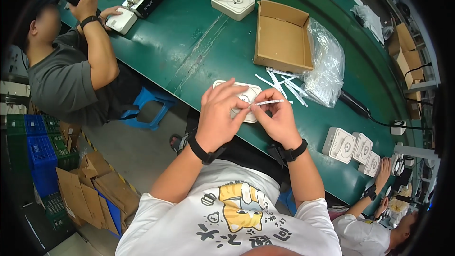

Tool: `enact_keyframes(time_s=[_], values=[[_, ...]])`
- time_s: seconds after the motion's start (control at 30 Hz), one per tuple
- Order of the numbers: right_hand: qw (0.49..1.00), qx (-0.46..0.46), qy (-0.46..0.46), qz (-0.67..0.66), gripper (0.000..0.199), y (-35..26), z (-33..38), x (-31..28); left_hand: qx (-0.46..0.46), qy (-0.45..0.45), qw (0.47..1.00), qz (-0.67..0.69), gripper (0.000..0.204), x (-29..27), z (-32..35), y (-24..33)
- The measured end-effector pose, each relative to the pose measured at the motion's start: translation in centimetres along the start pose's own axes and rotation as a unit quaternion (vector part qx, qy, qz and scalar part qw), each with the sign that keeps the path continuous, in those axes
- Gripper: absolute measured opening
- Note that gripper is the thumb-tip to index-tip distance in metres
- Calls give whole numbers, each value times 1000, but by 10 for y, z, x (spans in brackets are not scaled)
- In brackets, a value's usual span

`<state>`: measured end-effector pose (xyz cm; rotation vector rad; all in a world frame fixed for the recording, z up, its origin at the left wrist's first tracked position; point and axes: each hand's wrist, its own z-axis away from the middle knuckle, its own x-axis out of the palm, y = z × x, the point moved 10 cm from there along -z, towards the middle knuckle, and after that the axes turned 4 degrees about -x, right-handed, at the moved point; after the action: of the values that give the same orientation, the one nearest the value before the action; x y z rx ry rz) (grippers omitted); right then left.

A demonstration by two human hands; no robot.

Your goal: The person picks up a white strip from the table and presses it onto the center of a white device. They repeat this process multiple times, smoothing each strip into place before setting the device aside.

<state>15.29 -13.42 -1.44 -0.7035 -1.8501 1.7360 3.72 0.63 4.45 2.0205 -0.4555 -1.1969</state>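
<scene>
Both hands work over a white device at the near table edge. Left hand [219, 114] is curled, fingers pressed down on the white square unit [242, 98], a smooth plastic casing with rounded corners and a circular feature on its face. Right hand [277, 118] pinches a thin white strip [269, 102] between thumb and forefinger, strip held roughly level just above the unit; the left fingertips meet its other end. Black wristbands on both wrists.

Loose pile of similar white strips [284, 85] lies on the table just beyond the hands, flat and narrow, fanned out. Beside it sits a crinkled clear plastic bag [327, 68], contents not discernible. Open brown cardboard box [283, 35] is next to the bag, interior looks bare. Another white unit [232, 3] lies further out, and a row of similar units [353, 147] stands on edge to the right.

Table [199, 42] is dark green, matte, with scuffed pale streaks. One person in a grey shirt [61, 80] sits to the left handling a white unit; another person's hand [383, 168] shows at lower right. Blue crates [40, 154] and flattened cardboard [90, 189] are on the floor.
</scene>
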Motion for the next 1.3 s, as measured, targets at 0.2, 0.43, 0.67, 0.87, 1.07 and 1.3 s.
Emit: enact_keyframes(time_s=[0.2,0.43,0.67,0.87,1.07,1.3], values=[[1000,23,-6,8,19,-5,1,0,-16,6,1000,25,10,4,3,-5],[1000,23,5,-4,13,-1,2,-1,-21,7,999,45,10,5,6,-11],[1000,24,-9,-14,14,3,2,-1,-19,17,999,43,10,4,6,-11],[1000,27,-2,-11,17,4,0,-1,-7,24,999,36,10,5,5,-13],[999,15,25,-24,19,0,0,-1,20,38,999,7,13,1,4,-6],[1000,-9,23,2,18,-6,0,1,33,78,996,11,12,0,11,-11]])
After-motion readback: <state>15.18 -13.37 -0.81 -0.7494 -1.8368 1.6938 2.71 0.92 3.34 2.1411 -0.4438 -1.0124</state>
